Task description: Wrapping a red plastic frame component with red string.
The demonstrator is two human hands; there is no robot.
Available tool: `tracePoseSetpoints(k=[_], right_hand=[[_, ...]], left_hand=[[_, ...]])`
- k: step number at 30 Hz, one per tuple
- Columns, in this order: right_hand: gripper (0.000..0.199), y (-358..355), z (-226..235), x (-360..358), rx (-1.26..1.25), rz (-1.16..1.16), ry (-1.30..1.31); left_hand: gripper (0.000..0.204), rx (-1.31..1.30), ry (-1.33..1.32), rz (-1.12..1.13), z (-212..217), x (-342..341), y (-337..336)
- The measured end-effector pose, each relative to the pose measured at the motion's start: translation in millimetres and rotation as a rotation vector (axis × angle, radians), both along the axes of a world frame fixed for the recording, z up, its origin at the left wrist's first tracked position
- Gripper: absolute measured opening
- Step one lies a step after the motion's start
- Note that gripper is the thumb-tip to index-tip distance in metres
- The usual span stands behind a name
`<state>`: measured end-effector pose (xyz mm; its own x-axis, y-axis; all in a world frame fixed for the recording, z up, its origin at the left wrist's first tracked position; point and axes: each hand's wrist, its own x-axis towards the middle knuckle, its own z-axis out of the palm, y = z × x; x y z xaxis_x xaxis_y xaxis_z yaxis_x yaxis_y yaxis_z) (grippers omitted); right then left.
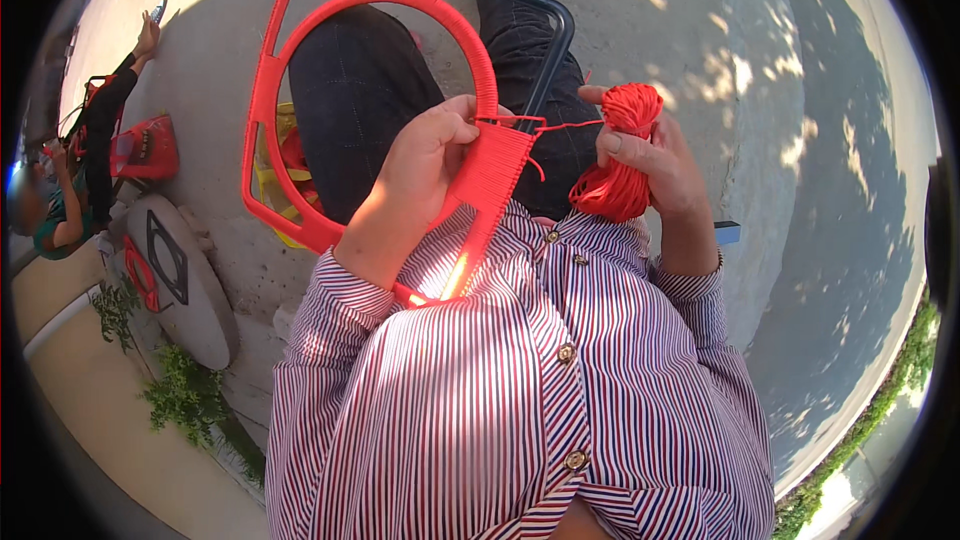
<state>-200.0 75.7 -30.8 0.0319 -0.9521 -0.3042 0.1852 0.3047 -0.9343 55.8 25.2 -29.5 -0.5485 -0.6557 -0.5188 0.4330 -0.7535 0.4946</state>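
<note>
A metal frame [262,130] with a ring inside it rests on my lap, wound mostly in red cord. One corner and side are still bare black tube [552,60]. My left hand [422,155] grips the wound part beside the ring, thumb and fingers pinched near the edge of the winding. In my right hand [672,168] is a bundle of red cord [630,108], fingers wrapped round its middle. A strand [572,126] runs taut from the bundle to the frame, looping across the black tube. A short loose cord end hangs below it.
At left, a rounded slab [205,305] bears a red frame [140,273] and a black frame [167,255]. Another person [68,205] sits beyond, by a red bag [150,148]. A yellow bag [270,185] lies beside my leg. Plants [185,395] grow along the wall.
</note>
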Motion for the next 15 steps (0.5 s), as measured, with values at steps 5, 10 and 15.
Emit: tracePoseSetpoints(k=[5, 10, 15], right_hand=[[0.033, -6.0, -1.6, 19.1, 0.141, 0.390, -0.109], [0.028, -6.0, 2.5, 12.6, 0.103, 0.355, -0.055], [0.025, -4.0, -3.3, 15.7, 0.076, 0.343, 0.010]], left_hand=[[0.031, -0.085, -0.008, -0.034, 3.2, 2.3, 4.0], [0.030, -0.124, -0.139, -0.037, 2.2, 4.4, 7.1], [0.022, -0.050, 0.028, 0.008, -2.7, 8.2, -0.2]])
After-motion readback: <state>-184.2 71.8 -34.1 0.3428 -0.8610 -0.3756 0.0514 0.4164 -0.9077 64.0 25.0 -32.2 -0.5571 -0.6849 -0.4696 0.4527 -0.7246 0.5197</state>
